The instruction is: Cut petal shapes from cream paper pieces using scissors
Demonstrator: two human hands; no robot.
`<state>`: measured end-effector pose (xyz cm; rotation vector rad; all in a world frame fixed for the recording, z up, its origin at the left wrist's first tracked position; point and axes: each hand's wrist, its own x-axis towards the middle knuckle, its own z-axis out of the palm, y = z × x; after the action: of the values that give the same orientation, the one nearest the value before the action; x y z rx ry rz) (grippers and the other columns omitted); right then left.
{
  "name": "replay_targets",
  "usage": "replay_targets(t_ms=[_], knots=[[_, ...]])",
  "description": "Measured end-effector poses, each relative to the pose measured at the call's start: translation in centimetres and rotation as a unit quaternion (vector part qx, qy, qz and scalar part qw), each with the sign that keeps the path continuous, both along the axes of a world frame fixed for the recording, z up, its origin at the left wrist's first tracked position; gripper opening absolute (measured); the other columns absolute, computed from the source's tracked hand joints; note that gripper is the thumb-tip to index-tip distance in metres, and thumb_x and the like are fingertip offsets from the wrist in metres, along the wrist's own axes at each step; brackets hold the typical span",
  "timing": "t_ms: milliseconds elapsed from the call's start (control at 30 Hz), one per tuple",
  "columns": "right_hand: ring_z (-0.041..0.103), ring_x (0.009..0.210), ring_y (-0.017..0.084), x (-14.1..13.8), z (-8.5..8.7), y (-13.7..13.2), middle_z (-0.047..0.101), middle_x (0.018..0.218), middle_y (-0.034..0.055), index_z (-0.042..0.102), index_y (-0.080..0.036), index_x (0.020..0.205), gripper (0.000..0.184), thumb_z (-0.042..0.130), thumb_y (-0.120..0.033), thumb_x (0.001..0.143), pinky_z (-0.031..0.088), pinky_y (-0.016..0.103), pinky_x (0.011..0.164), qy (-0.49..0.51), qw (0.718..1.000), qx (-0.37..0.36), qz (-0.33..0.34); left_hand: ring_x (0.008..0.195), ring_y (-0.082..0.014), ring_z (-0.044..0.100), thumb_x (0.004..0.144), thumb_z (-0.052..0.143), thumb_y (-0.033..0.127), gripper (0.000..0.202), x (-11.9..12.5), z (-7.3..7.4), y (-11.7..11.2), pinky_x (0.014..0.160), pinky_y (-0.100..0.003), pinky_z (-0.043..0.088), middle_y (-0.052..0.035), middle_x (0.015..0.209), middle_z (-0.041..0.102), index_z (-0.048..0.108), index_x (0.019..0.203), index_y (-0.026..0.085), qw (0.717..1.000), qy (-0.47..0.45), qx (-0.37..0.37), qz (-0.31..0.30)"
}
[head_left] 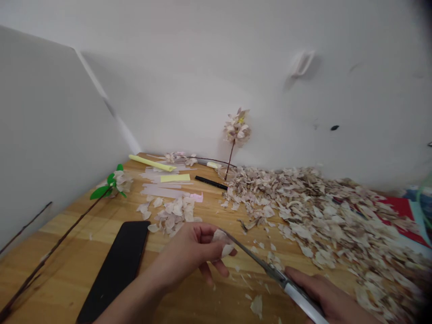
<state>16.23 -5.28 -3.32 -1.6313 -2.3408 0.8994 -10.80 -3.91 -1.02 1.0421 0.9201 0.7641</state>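
Note:
My left hand (189, 254) pinches a small pale paper petal (222, 243) between thumb and fingers just above the wooden table (67, 234). My right hand (324, 294) grips a pair of scissors (266, 267) at the lower right. The scissor blades point up-left and their tips meet the petal. A small heap of cut petals (173, 213) lies just beyond my left hand.
A black phone (118, 265) lies left of my left hand. A large pile of paper scraps (320, 216) covers the right side. Paper strips (165, 186), a black pen (211, 182), a finished flower on a stem (236, 130) and a green-leafed flower (116, 182) sit near the wall.

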Motion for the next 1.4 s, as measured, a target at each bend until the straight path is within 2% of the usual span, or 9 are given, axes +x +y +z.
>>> replay_targets(t_ms=[233, 400, 533, 600, 800, 900, 1067, 1233, 1400], knots=[[0.061, 0.065, 0.024, -1.1, 0.9, 0.0, 0.066, 0.066, 0.0022, 0.06, -0.026, 0.066, 0.019, 0.057, -0.043, 0.057, 0.049, 0.029, 0.058, 0.111, 0.99, -0.043, -0.08, 0.052, -0.0099, 0.056, 0.063, 0.067, 0.03, 0.022, 0.9, -0.4, 0.0, 0.035, -0.017, 0.043, 0.0025, 0.068, 0.056, 0.053, 0.074, 0.017, 0.998, 0.019, 0.007, 0.053], [0.055, 0.06, 0.017, -2.7, -0.1, 0.0, 0.055, 0.064, -0.0025, 0.05, -0.026, 0.07, 0.017, 0.055, -0.041, 0.069, 0.047, 0.025, 0.056, 0.247, 0.957, 0.001, -0.156, 0.048, -0.0077, 0.049, 0.067, 0.063, 0.034, 0.021, 1.7, -1.1, -0.2, 0.036, -0.017, 0.044, 0.0036, 0.058, 0.051, 0.056, 0.072, 0.015, 0.997, 0.064, 0.004, 0.033], [0.052, 0.057, 0.016, -5.1, -0.7, 0.2, 0.051, 0.062, -0.0057, 0.045, -0.025, 0.081, 0.031, 0.066, -0.035, 0.061, 0.044, 0.025, 0.053, 0.222, 0.957, 0.012, -0.187, 0.04, -0.007, 0.044, 0.07, 0.057, 0.033, 0.02, 2.6, -1.6, -0.7, 0.037, -0.018, 0.044, 0.0053, 0.049, 0.047, 0.06, 0.077, 0.015, 0.992, 0.123, 0.02, 0.018], [0.055, 0.06, 0.018, -6.4, -0.9, 0.4, 0.057, 0.066, -0.0036, 0.044, -0.024, 0.086, 0.036, 0.067, -0.036, 0.061, 0.045, 0.028, 0.055, 0.202, 0.961, 0.019, -0.185, 0.042, -0.0079, 0.045, 0.068, 0.057, 0.03, 0.019, 3.0, -1.7, -1.0, 0.036, -0.019, 0.043, 0.0037, 0.053, 0.051, 0.062, 0.079, 0.015, 0.987, 0.156, 0.043, 0.021], [0.06, 0.062, 0.019, -7.9, -1.8, 0.8, 0.063, 0.069, -0.0007, 0.045, -0.024, 0.079, 0.024, 0.062, -0.032, 0.064, 0.048, 0.031, 0.058, 0.198, 0.958, 0.089, -0.189, 0.048, -0.0109, 0.051, 0.069, 0.054, 0.028, 0.019, 3.0, -1.7, -1.2, 0.035, -0.018, 0.039, -0.0018, 0.065, 0.06, 0.065, 0.078, 0.014, 0.965, 0.234, 0.113, 0.022], [0.06, 0.061, 0.019, -7.9, -2.0, 0.8, 0.063, 0.067, -0.0014, 0.045, -0.024, 0.076, 0.021, 0.061, -0.033, 0.065, 0.048, 0.03, 0.057, 0.21, 0.951, 0.097, -0.206, 0.062, -0.0158, 0.059, 0.069, 0.057, 0.029, 0.025, 3.0, -1.7, -1.0, 0.041, -0.019, 0.044, -0.0049, 0.074, 0.063, 0.061, 0.089, 0.014, 0.975, 0.2, 0.087, 0.041], [0.062, 0.062, 0.021, -8.7, -1.9, 0.6, 0.063, 0.067, 0.0007, 0.044, -0.024, 0.078, 0.024, 0.061, -0.036, 0.066, 0.05, 0.034, 0.059, 0.291, 0.921, 0.092, -0.244, 0.081, -0.0226, 0.064, 0.069, 0.063, 0.032, 0.049, 3.6, -2.5, -1.0, 0.048, -0.025, 0.05, -0.0114, 0.099, 0.062, 0.043, 0.111, 0.017, 0.995, 0.043, -0.01, 0.084], [0.064, 0.071, 0.022, -9.5, -2.1, 0.6, 0.064, 0.076, 0.0047, 0.039, -0.025, 0.083, 0.025, 0.056, -0.037, 0.07, 0.052, 0.037, 0.066, 0.34, 0.897, 0.101, -0.265, 0.081, -0.0202, 0.065, 0.072, 0.063, 0.027, 0.024, 4.9, -3.4, -1.1, 0.057, -0.026, 0.052, -0.0101, 0.101, 0.063, 0.054, 0.09, 0.016, 0.988, -0.11, -0.061, 0.087], [0.061, 0.063, 0.021, -9.6, -2.1, 0.7, 0.06, 0.07, 0.0025, 0.042, -0.024, 0.079, 0.024, 0.058, -0.034, 0.065, 0.05, 0.034, 0.057, 0.341, 0.893, 0.096, -0.276, 0.064, -0.0147, 0.061, 0.062, 0.072, 0.033, 0.028, 4.8, -3.4, -0.9, 0.053, -0.027, 0.053, -0.0035, 0.074, 0.064, 0.056, 0.075, 0.014, 0.974, -0.072, -0.009, 0.214]])
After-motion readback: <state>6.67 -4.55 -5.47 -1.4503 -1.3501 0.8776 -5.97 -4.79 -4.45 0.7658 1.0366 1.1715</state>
